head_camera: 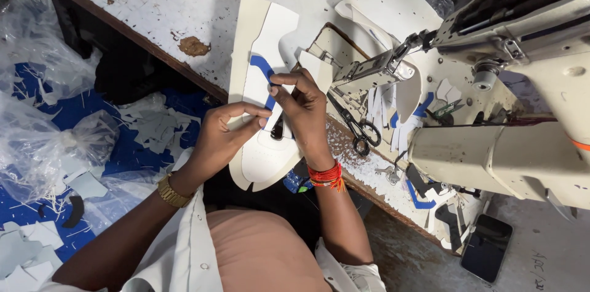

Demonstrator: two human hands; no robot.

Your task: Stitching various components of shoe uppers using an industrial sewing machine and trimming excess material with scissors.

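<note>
You hold one long cream shoe-upper piece (258, 83) between both hands. Its long axis runs from your lap up and away across the edge of the table (153, 3), leaning slightly to the right, with the rounded wide end nearest your body and the narrower squared end pointing away from you. One curved blue strip (263, 74) lies on it, running along the same axis just above your fingertips.

Your left hand (222, 138) is closed in a pinch on the piece's left edge, thumb and forefinger pressed together over the material. Your right hand (302, 108) is curled down onto the piece from the right, fingertips bunched at the lower end of the blue strip. It seems to pin a small dark object against the piece, though the fingers hide it too much to be sure. The piece thus sits between and under both hands, most of its length reaching beyond them.

Just right of your right hand lies one pair of black-handled scissors (356, 126). Beyond them stands one sewing machine (516, 83), with a scatter of small white and blue cut pieces (399, 120) at its base. Further right, near the table's corner, lies one dark phone (485, 246).
</note>
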